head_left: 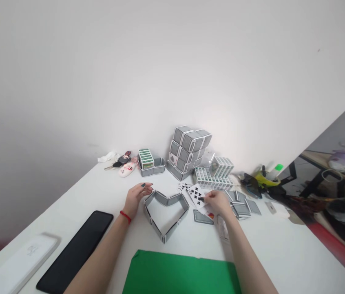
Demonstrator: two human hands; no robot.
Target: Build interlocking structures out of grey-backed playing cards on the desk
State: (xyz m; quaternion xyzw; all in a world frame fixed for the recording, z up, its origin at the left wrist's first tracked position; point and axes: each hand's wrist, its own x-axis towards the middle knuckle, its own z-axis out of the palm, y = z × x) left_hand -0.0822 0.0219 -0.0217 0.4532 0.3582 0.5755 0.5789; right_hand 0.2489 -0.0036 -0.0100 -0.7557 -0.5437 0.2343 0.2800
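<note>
Presently, on the white tabletop (99, 192):

1. Frame (166, 212): folded cards slotted into an open heart outline. It sits mid-tabletop with its point toward the near edge, just beyond a green sheet (181, 271).
2. Left hand (136, 199): loosely curled, fingertips resting against the frame's left lobe, gripping nothing.
3. Right hand (219, 203): thumb and forefinger pinch a clubs card (196, 195) by its edge. The card is held just right of the frame; whether it touches the frame cannot be told.
4. Loose cards (242, 208): scattered right of that hand, some of them folded.
5. Card blocks (191, 149): stacked at the far edge, against the wall.
6. Phone (76, 249): lies face up near the left edge.

Hazards, as judged:
- The frame looks light and is held only by its slots. A nudge from the left fingertips could slide it, skew it or spring a joint.
- The card, held by so little, could slip or crease.
- The right forearm lies close over the loose cards, so a sideways sweep could scatter them toward the right edge.
</note>
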